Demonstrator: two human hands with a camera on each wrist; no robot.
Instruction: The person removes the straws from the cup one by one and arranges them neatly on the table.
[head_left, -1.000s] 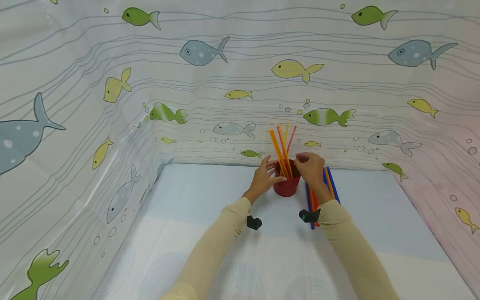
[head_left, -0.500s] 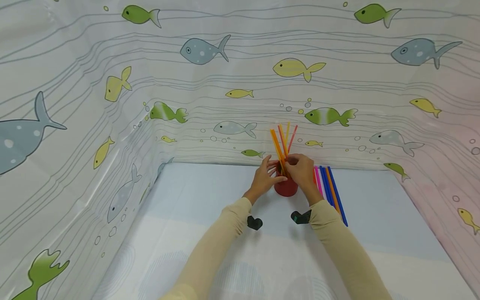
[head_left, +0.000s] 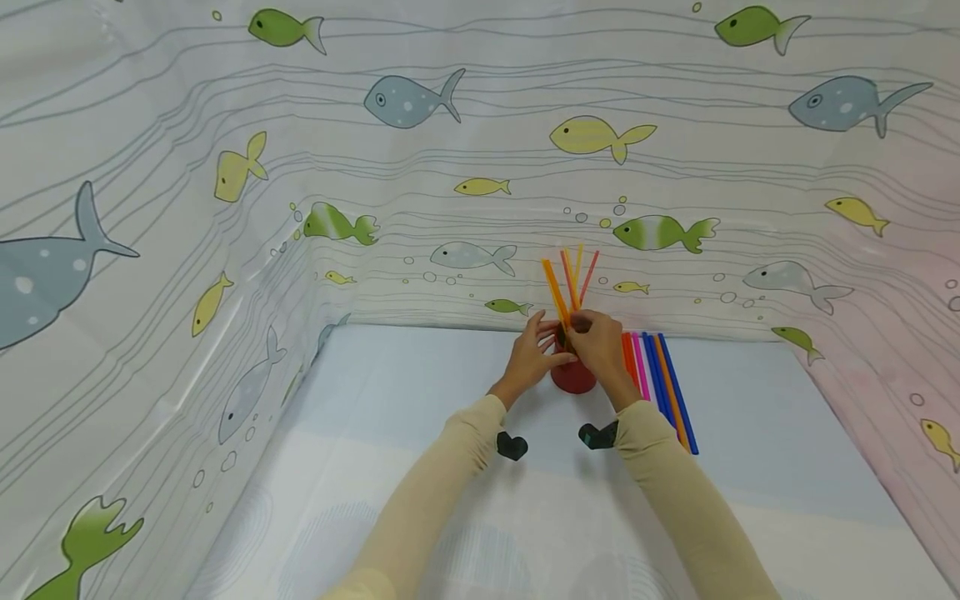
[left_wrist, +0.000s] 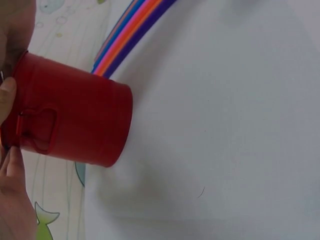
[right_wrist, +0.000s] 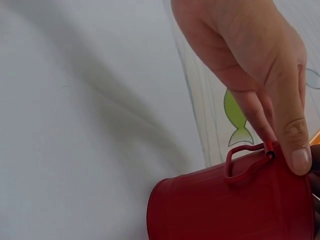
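A small red bucket (head_left: 574,379) with a wire handle stands near the back of the table, holding several orange, yellow and pink drinking straws (head_left: 553,283) that fan out upward. My left hand (head_left: 527,358) grips its left side, thumb at the front; in the right wrist view the left thumb (right_wrist: 300,159) lies on the bucket's rim beside the handle. Over the bucket's mouth, my right hand (head_left: 600,342) pinches at the orange straws with bent fingers. Those fingertips are mostly hidden. The left wrist view shows the bucket (left_wrist: 82,110) lying sideways in the picture.
Loose red, pink, blue and orange straws (head_left: 660,375) lie side by side on the white table (head_left: 420,367), just right of the bucket. A fish-patterned curtain (head_left: 420,208) rises along the table's back and sides. Small black cameras (head_left: 512,446) sit at the wrists.
My right hand has moved left from the bucket's right rim to the straws standing inside it, uncovering more loose straws on the table. My left hand stays on the bucket.
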